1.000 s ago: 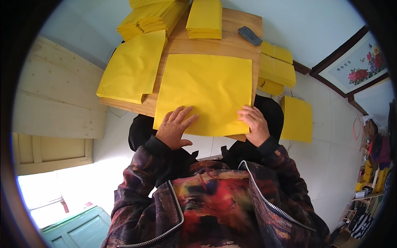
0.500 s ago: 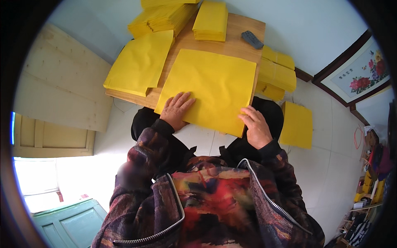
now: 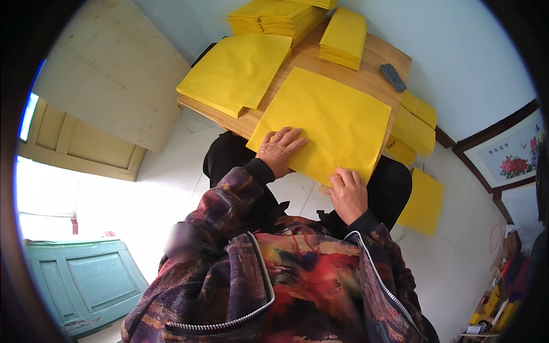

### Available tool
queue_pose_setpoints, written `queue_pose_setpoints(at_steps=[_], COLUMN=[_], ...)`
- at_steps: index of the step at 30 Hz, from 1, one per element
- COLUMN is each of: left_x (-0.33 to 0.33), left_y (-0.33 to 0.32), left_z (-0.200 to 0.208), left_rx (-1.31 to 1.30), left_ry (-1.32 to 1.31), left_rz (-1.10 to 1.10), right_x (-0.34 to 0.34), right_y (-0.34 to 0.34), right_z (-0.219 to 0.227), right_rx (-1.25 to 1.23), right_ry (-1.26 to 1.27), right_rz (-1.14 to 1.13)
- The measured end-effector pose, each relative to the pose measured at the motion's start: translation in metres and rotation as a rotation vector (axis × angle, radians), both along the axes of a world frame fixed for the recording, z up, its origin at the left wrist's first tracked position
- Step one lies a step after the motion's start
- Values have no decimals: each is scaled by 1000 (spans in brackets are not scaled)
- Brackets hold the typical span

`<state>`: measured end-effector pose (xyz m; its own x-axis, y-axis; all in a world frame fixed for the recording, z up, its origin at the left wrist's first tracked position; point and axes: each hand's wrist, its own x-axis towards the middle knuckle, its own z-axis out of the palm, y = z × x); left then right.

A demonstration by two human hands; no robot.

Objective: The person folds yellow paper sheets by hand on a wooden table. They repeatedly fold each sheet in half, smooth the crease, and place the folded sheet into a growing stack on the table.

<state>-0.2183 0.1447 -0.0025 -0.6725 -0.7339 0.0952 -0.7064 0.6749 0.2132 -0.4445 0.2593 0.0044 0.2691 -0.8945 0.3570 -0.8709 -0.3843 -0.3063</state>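
A large yellow sheet (image 3: 329,123), which looks like paper, lies in front of me on a wooden table (image 3: 374,54), its near edge reaching over my lap. My left hand (image 3: 280,150) rests flat on the sheet's near left part, fingers extended and slightly apart. At the near edge, further right, my right hand (image 3: 349,197) has its fingers bent and close together over the sheet's border; its thumb is hidden. To the left lies a pile of similar yellow sheets (image 3: 237,71), with one corner jutting out at the front.
Folded yellow stacks (image 3: 274,20) and a narrower yellow bundle (image 3: 343,40) stand at the table's back. A dark grey object (image 3: 393,77) lies at the right edge. More yellow bundles (image 3: 414,128) and a yellow sheet (image 3: 421,200) are beyond the table, beside a framed flower picture (image 3: 509,157).
My right hand has moved from the sheet's near right corner leftward along its near edge, its fingers more bent. My left hand stays on the sheet. The whole view has turned.
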Motion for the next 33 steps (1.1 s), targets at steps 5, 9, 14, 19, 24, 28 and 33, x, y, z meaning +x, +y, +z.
queue_pose_setpoints(at_steps=[5, 9, 14, 19, 24, 28, 33], left_x=[8, 17, 18, 28, 59, 70, 66], left_y=[4, 0, -4, -10, -73, -108, -118], left_z=[0, -3, -3, 9, 10, -6, 14], left_rx=[18, 17, -134, 57, -366, -391, -424], left_ry=[148, 256, 303, 391, 45, 61, 287], left_rz=[-39, -84, -176, -166, 443, 466, 453], right_x=[1, 3, 4, 3, 2, 0, -2], right_y=[2, 4, 1, -2, -1, -2, -1], right_z=[-3, -4, 2, 10, 15, 17, 22], right_rx=[-33, -24, -11, 47, 120, 128, 179], right_ry=[62, 93, 74, -8, -66, -83, -144], right_rz=[-25, -41, -31, -3, -18, 4, 14])
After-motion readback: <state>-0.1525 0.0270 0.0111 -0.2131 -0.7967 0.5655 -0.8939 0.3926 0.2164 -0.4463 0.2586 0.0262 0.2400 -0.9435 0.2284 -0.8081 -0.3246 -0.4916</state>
